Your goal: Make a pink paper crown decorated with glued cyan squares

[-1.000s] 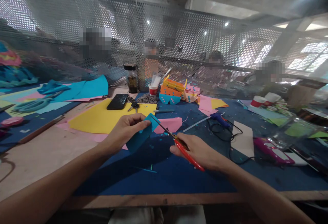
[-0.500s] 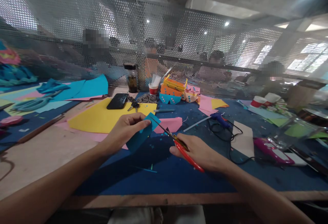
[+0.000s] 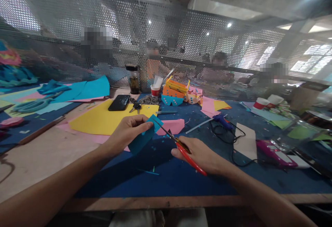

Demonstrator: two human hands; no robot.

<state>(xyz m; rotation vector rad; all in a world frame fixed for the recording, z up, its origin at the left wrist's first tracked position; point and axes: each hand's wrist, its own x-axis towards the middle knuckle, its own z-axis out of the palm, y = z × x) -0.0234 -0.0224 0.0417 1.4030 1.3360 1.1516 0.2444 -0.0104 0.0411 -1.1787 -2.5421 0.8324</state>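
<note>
Scissors [image 3: 190, 159] in right hand [image 3: 201, 151], against blue paper [image 3: 142, 142]

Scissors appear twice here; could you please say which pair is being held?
The red-handled scissors, gripped in the right hand; the teal-handled scissors lie unheld at far left.

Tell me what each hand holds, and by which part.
The left hand pinches blue paper near its upper end; the right hand grips red-handled scissors by their handles.

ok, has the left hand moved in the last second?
No, no clear shift either way: judged against the black phone on the yellow sheet, the left hand sits in the same place, holding the blue paper.
</note>
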